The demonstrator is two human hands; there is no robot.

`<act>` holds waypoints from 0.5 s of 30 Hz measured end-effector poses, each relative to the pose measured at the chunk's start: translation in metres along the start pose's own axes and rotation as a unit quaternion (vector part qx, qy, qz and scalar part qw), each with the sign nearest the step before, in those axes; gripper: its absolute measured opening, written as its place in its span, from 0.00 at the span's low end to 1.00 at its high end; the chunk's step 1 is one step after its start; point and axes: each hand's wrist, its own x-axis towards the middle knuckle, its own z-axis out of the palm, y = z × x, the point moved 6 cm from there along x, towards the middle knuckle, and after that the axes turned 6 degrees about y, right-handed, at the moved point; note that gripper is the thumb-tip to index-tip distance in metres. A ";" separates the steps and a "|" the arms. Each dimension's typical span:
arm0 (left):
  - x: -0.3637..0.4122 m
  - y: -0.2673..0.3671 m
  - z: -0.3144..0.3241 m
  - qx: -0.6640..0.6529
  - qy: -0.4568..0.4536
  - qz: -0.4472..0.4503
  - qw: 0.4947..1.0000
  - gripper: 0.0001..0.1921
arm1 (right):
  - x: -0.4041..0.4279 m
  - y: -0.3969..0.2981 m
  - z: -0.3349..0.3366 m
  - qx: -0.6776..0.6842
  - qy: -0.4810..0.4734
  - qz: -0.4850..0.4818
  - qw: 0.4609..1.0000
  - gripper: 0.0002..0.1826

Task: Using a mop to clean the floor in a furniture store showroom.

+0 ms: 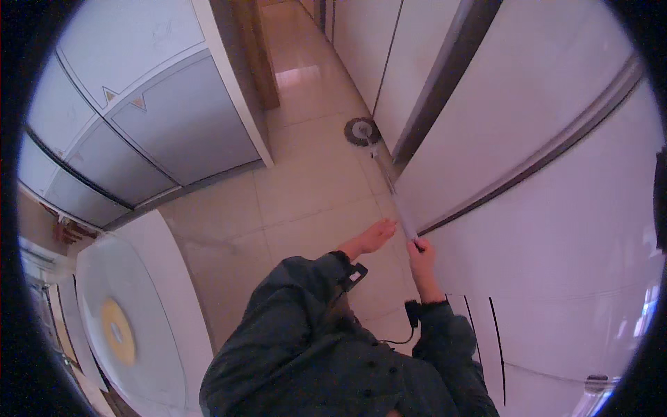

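My right hand [423, 255] grips the pale handle [406, 219] of a long-handled floor tool. Its thin pole runs forward along the foot of the white cabinets to a round head with a dark fringed rim [362, 131], which rests on the floor beside a cabinet's base. My left hand [371, 238] is to the left of the handle, apart from it, with nothing visible in it; how its fingers are set is hard to tell. Both arms are in dark sleeves with small black devices at the wrists.
Tall glossy white doors [521, 104] stand close on the right. Grey and white cabinets [182, 114] are at the upper left, ending near a wooden door frame [263, 57]. A white table with a glass turntable [156, 333] is at the lower left. The floor [297, 182] is pale tile.
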 end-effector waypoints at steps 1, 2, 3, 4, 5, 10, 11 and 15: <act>-0.006 -0.013 0.008 -0.001 -0.003 -0.002 1.000 0.19 | -0.024 -0.007 -0.010 -0.027 -0.028 0.022 0.999 0.08; -0.013 -0.015 0.026 0.011 0.044 0.111 0.993 0.17 | -0.047 -0.011 -0.029 -0.032 -0.034 0.024 0.999 0.08; -0.027 -0.010 0.042 0.024 0.089 0.219 0.971 0.16 | -0.071 -0.013 -0.048 -0.009 -0.025 0.035 0.999 0.07; -0.037 -0.002 0.059 0.016 0.078 0.212 0.974 0.16 | -0.099 -0.019 -0.070 0.015 -0.007 0.054 0.998 0.06; -0.044 0.014 0.075 0.087 0.099 0.243 0.961 0.14 | -0.123 -0.029 -0.098 0.015 -0.010 0.070 0.997 0.06; -0.096 0.099 0.153 0.100 -0.033 0.114 0.988 0.14 | -0.250 -0.061 -0.266 -0.033 0.073 0.118 0.990 0.10; -0.107 0.122 0.166 0.107 -0.067 0.111 0.986 0.16 | -0.279 -0.058 -0.304 -0.068 0.103 0.080 0.989 0.15; -0.150 0.191 0.258 0.083 -0.295 0.143 0.941 0.26 | -0.394 -0.090 -0.426 -0.170 0.226 0.102 0.954 0.28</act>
